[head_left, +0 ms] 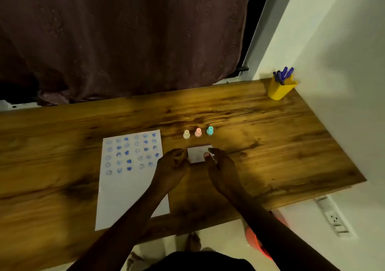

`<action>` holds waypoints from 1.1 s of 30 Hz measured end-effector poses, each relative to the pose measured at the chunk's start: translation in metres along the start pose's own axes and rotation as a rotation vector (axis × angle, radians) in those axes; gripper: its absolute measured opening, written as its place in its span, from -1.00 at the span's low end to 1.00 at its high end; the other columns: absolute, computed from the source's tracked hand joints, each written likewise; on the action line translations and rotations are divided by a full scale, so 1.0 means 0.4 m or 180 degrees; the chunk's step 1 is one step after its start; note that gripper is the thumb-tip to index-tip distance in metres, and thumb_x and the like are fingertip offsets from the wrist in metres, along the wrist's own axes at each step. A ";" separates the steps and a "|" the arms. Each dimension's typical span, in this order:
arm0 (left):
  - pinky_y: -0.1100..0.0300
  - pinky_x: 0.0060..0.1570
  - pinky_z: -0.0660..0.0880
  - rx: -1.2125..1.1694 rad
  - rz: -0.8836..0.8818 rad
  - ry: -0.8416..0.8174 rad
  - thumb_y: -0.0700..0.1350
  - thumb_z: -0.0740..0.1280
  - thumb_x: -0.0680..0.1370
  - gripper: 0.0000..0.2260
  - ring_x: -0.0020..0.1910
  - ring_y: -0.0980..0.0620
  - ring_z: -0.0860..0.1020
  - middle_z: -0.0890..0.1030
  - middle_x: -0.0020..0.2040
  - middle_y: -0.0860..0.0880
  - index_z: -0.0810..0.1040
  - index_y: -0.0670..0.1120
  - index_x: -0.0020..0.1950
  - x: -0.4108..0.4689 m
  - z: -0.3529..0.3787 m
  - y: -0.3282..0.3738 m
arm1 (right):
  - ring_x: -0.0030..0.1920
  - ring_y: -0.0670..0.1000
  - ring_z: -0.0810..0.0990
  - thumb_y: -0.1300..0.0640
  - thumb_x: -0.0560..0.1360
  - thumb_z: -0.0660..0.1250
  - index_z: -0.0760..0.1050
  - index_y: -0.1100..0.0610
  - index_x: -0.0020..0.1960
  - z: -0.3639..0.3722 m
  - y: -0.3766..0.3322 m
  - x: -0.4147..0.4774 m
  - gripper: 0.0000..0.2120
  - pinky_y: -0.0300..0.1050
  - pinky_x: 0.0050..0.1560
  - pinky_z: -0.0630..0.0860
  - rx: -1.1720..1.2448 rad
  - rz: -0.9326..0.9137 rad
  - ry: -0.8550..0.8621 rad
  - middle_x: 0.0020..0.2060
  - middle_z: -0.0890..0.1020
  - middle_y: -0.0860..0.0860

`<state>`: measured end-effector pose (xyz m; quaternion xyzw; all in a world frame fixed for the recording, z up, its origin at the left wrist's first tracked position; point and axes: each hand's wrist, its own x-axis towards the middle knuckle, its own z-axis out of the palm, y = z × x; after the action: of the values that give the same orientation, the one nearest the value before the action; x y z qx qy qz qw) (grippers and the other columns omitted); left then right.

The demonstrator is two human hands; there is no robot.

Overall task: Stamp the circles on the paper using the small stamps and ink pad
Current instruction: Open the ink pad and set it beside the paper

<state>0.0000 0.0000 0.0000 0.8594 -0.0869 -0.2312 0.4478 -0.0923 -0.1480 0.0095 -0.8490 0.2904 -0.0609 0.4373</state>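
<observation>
A white sheet of paper [129,179] lies on the wooden desk [260,145], its upper part covered with rows of blue stamped circles. Three small stamps stand upright in a row behind the hands: cream [186,134], pink [198,132] and teal [210,130]. A small square ink pad case [196,154] with its pale lid facing up rests on the desk. My left hand [173,164] grips its left edge and my right hand [220,166] grips its right edge, thumb on top.
A yellow cup [280,89] holding several blue pens stands at the back right corner by the white wall. A dark curtain hangs behind the desk. A power strip [333,216] is fixed on the wall below the desk's right end.
</observation>
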 end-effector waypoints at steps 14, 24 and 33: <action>0.01 0.34 0.50 -0.0250 -0.0289 -0.0133 -0.11 0.39 0.61 -0.54 0.42 -0.13 0.51 0.52 0.47 -0.10 0.42 -0.04 0.51 0.052 0.075 0.019 | 0.41 0.13 0.52 0.02 0.69 0.22 0.38 0.18 0.51 -0.022 0.028 0.052 -0.56 0.15 0.39 0.49 0.0137 0.0105 -0.0345 0.41 0.55 0.12; 0.47 -0.17 0.39 -0.0581 -0.0460 -0.0006 -0.22 0.36 0.61 -0.56 0.38 -0.09 0.52 0.52 0.46 -0.09 0.46 -0.03 0.49 0.050 0.034 0.011 | 0.39 0.10 0.54 0.00 0.68 0.24 0.41 0.13 0.50 0.005 -0.012 0.040 -0.58 0.03 0.36 0.52 0.0141 0.0267 -0.0302 0.39 0.57 0.09; 0.44 -0.12 0.35 -0.0888 -0.0208 0.0587 -0.20 0.38 0.61 -0.58 0.01 0.28 0.47 0.58 0.38 0.02 0.52 0.02 0.46 -0.037 -0.203 -0.035 | 0.38 0.06 0.55 0.15 0.65 0.33 0.39 0.07 0.53 0.111 -0.174 -0.005 -0.54 -0.09 0.33 0.54 -0.0018 -0.0181 -0.0402 0.42 0.54 0.04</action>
<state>0.0248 0.0726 0.0332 0.8088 0.0154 -0.1756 0.5610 -0.0476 -0.0842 0.0368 -0.8602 0.2382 -0.0189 0.4504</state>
